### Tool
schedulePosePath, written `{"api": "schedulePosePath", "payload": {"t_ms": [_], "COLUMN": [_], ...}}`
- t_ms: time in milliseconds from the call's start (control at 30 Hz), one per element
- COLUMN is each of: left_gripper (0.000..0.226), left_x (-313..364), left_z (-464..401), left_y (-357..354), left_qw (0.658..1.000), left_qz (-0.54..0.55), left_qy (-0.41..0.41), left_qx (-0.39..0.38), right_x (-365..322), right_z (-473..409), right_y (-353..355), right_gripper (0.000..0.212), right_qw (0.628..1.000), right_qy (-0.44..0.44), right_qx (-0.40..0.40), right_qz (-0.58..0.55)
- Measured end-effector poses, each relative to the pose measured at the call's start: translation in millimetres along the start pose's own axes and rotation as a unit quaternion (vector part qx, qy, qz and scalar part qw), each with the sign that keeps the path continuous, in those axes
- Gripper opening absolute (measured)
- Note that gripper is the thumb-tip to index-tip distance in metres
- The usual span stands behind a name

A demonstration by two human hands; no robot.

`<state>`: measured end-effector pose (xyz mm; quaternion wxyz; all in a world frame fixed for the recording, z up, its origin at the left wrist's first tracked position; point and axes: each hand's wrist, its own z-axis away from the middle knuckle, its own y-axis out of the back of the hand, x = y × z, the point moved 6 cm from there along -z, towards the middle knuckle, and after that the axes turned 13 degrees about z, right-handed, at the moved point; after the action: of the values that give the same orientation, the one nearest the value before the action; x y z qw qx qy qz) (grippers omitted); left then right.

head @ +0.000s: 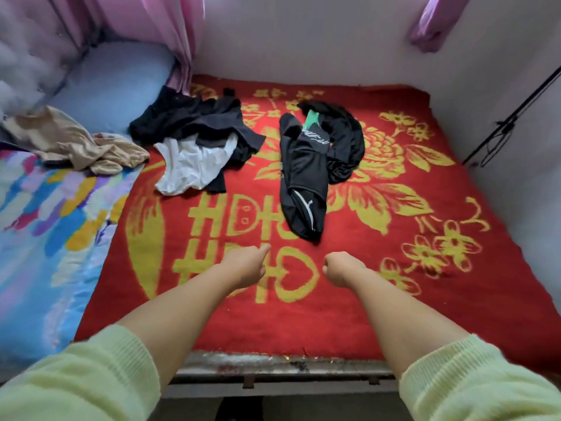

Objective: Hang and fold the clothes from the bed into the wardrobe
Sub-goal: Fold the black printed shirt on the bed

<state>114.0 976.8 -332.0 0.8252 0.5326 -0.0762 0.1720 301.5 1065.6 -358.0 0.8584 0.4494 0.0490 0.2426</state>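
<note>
Black jacket [306, 174] crumpled on red blanket [394, 314], white trim, green lining

Three clothes heaps [197, 141] on the bed, two hands [246, 265]

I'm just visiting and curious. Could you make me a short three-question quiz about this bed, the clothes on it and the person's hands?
1. True or false: the left hand holds a garment.
2. Which lies nearest the right hand: A the beige garment, B the black track jacket, C the white garment?
3. What colour is the blanket under the clothes?

Key: 1 false; 2 B; 3 red with yellow patterns.
</note>
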Motion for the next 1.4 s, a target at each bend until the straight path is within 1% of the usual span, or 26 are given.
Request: {"api": "schedulePosePath", "payload": {"t_ms": [167, 300, 433, 567, 667, 767, 800, 867, 933, 967, 1067, 1100, 1167, 1233, 1267, 1333, 1400], "left_gripper": [0.052, 0.050, 0.047, 0.044, 0.045, 0.046, 0.048, 0.055, 0.061, 0.065, 0.075, 0.074, 0.060, 0.048, 0.045, 0.045, 0.043], "left_x": [-18.2, -12.5, -4.2, -7.1, -13.5, -17.5, -17.4, -16.4, -16.0, -16.1, -21.7, -23.5, -28.2, -39.1, -50.3, -78.6, -102.5], "left_z": [-70.1, -121.9, -168.5, -217.9, -266.0, -316.4, -335.1, -370.0, -400.4, -415.9, -444.0, -448.7, -452.3, -447.0, -442.1, -428.2, -410.7], "left_y": [16.9, 6.7, -16.0, -37.1, -45.6, -47.7, -49.0, -49.1, -45.7, -47.1, -53.6, -52.3, -44.3, -35.7, -32.2, -26.6, -24.1], "left_qw": [0.998, 0.995, 0.991, 0.990, 0.992, 0.995, 0.996, 0.999, 0.998, 0.995, 0.981, 0.976, 0.967, 0.954, 0.946, 0.934, 0.936], "left_qz": [-0.016, -0.017, -0.015, 0.000, -0.002, -0.003, -0.004, -0.015, -0.060, -0.097, -0.188, -0.209, -0.244, -0.283, -0.300, -0.318, -0.304], "left_qy": [-0.023, -0.036, -0.045, -0.028, -0.019, -0.009, -0.008, -0.010, 0.003, 0.015, 0.050, 0.060, 0.076, 0.101, 0.121, 0.158, 0.161], "left_qx": [-0.057, -0.095, -0.124, -0.139, -0.127, -0.101, -0.088, -0.051, -0.012, -0.004, -0.007, -0.003, 0.014, 0.000, -0.016, -0.052, -0.071], "right_x": [-19.1, -9.2, 17.5, 30.4, 25.1, 18.2, 17.9, 17.4, 18.1, 20.3, 27.9, 29.9, 31.5, 33.2, 34.3, 37.7, 44.5], "right_z": [-51.2, -88.2, -129.8, -180.4, -224.7, -262.0, -273.1, -287.9, -291.9, -294.4, -296.6, -298.0, -302.8, -303.4, -302.7, -298.5, -290.6], "right_y": [20.9, 6.9, -6.4, -14.5, -18.7, -21.5, -26.9, -43.9, -62.5, -73.3, -87.0, -87.0, -82.4, -76.6, -73.6, -70.7, -67.0], "right_gripper": [0.032, 0.031, 0.033, 0.034, 0.036, 0.041, 0.044, 0.055, 0.069, 0.074, 0.078, 0.078, 0.073, 0.060, 0.050, 0.032, 0.017], "right_qw": [0.998, 0.996, 0.994, 0.996, 0.996, 0.996, 0.996, 0.995, 0.993, 0.992, 0.990, 0.990, 0.991, 0.994, 0.995, 0.997, 0.997], "right_qy": [0.008, -0.004, -0.012, 0.010, 0.040, 0.070, 0.079, 0.095, 0.111, 0.118, 0.138, 0.139, 0.128, 0.096, 0.080, 0.069, 0.075], "right_qx": [0.003, -0.027, -0.057, -0.060, -0.040, 0.008, 0.012, -0.013, -0.039, -0.043, -0.028, -0.014, 0.024, 0.052, 0.055, 0.028, 0.012], "right_qz": [-0.064, -0.090, -0.088, -0.064, -0.067, -0.054, -0.042, -0.029, -0.021, -0.015, -0.005, -0.006, -0.004, 0.006, 0.006, 0.012, 0.032]}}
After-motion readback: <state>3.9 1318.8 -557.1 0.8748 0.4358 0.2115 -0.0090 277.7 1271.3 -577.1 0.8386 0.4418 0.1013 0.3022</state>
